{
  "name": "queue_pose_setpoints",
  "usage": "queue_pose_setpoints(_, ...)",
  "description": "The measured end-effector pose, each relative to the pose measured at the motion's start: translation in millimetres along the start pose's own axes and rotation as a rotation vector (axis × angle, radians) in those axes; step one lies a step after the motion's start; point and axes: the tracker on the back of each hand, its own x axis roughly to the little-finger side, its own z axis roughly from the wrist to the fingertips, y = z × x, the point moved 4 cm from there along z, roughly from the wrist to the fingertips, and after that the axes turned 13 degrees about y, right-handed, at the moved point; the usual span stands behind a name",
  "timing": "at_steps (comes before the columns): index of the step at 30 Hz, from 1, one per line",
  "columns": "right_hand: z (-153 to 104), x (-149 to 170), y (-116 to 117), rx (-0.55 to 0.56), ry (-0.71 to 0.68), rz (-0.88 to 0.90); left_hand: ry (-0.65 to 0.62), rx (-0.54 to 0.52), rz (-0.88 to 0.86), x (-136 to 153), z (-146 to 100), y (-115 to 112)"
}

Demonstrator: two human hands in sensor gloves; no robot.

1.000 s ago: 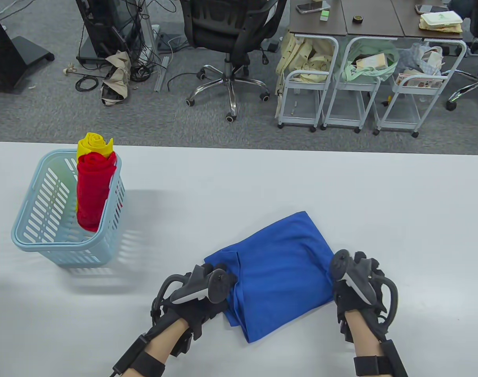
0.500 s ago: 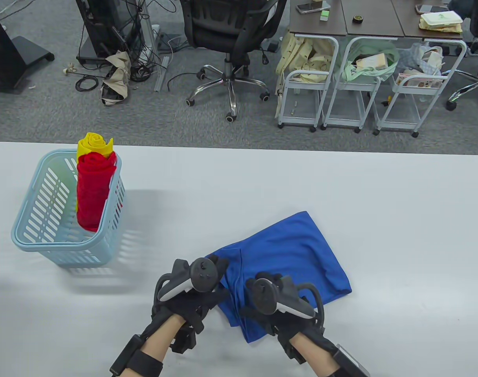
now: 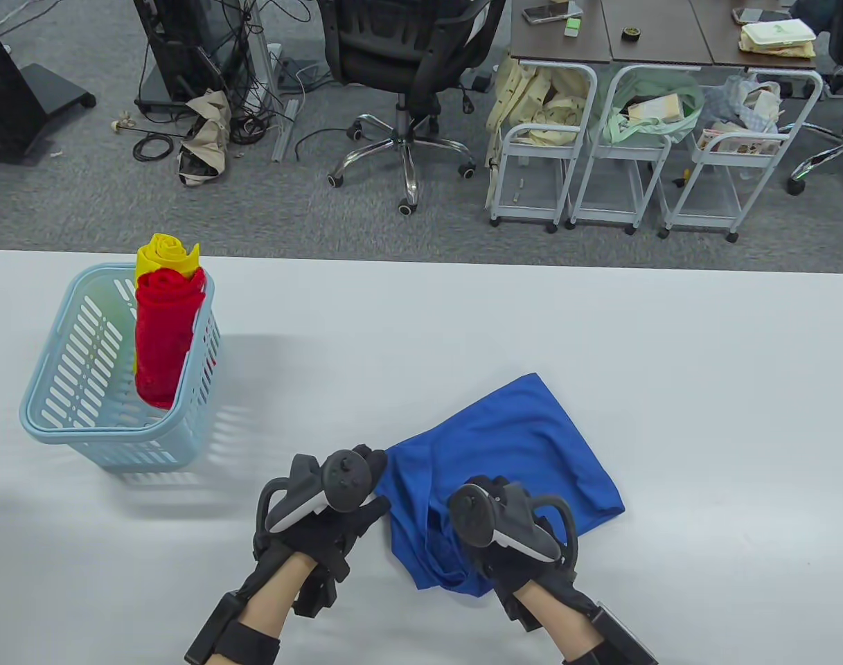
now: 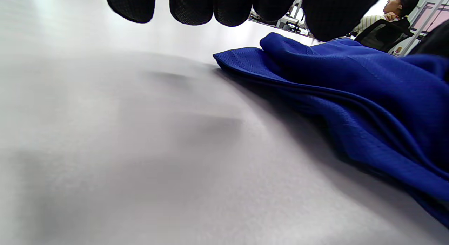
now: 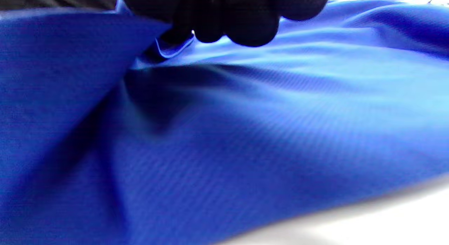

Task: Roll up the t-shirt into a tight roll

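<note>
Crumpled blue fabric t-shirt lower centre on white table, right hand fingers pinching its fold, left hand fingers loosely curled at its edge, pale blue slatted plastic basket with red fabric roll and yellow fabric roll at left.

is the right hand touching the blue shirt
Touching. In the right wrist view the right hand's fingertips sit bunched on a raised fold of the blue t-shirt, with no gap; the table view shows that hand on top of the cloth.

No legible text, label, brand, number or sign anywhere in the table view or either wrist view.
</note>
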Motion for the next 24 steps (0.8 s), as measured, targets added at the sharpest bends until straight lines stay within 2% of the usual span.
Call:
queue_pose_setpoints(2, 4, 20, -17, 0.059, 0.064, 0.015, -0.027, -0.005, 0.003, -5, -3, 0)
queue_pose_setpoints(4, 11, 58, -36, 0.118, 0.189, 0.065, -0.082, 0.000, 0.016, -16, -7, -5)
queue_pose_setpoints(6, 14, 109, -50, 0.151, 0.341, 0.150, -0.107, 0.010, 0.046, -28, -10, -11)
queue_pose_setpoints(8, 11, 174, -59, 0.185, 0.535, 0.230, -0.165, 0.042, 0.118, -43, -12, -26)
queue_pose_setpoints(10, 1, 230, -60, 0.206, 0.715, 0.263, -0.171, 0.076, 0.169, -48, -9, -39)
queue_pose_setpoints(12, -10, 272, -52, 0.188, 0.839, 0.311, -0.158, 0.079, 0.204, -47, -5, -41)
queue_pose_setpoints(15, -20, 302, -45, 0.180, 0.980, 0.330, -0.106, 0.066, 0.183, -34, 1, -36)
queue_pose_setpoints(17, -21, 299, -46, 0.199, 1.004, 0.320, -0.074, 0.071, 0.174, -27, 4, -33)
queue_pose_setpoints(19, -17, 282, -51, 0.212, 0.949, 0.269, -0.016, 0.015, 0.218, -22, 5, -22)
queue_pose_setpoints(20, -12, 258, -57, 0.229, 0.857, 0.223, 0.028, -0.028, 0.254, -18, 5, -15)
queue_pose_setpoints(21, -10, 247, -58, 0.232, 0.814, 0.211, 0.051, -0.066, 0.275, -17, 4, -11)
queue_pose_setpoints(23, 5, 194, -57, 0.177, 0.537, 0.185, 0.078, -0.112, 0.317, -14, 2, -8)
queue_pose_setpoints(24, 12, 164, -49, 0.106, 0.379, 0.190, 0.065, -0.107, 0.306, -15, -1, -11)
